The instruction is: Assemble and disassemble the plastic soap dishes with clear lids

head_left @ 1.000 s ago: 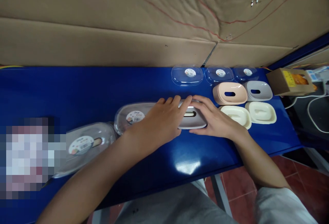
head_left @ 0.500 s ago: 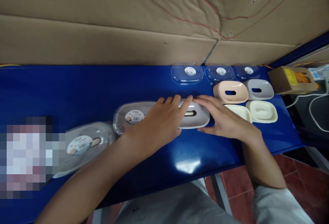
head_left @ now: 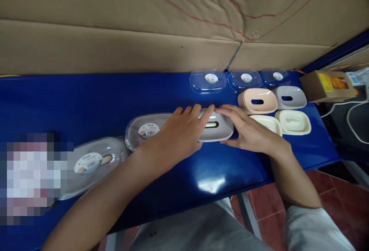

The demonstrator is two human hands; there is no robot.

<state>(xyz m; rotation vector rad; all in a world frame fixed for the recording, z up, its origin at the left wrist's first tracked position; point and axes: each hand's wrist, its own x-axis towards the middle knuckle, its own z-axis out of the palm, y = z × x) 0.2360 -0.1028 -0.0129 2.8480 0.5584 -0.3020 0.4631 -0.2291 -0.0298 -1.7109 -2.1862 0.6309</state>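
Note:
A grey oval box with a slot in its top rests on the blue table. Around its left end my left hand is wrapped, fingers on the far side and thumb near the front edge. My right hand grips the right end, fingertips at the far rim and thumb at the near side. Left of it, partly under my left forearm, is a grey box with a clear lid and round label. A further lidded grey box lies farther left.
Three clear lids line the back edge. At the right stand a peach box, a grey box and two cream trays. A cardboard carton and white cables are beyond. A pixelated patch covers the far left.
The whole view has shifted slightly. Both hands keep the same hold on the grey box, with no clear movement against the table.

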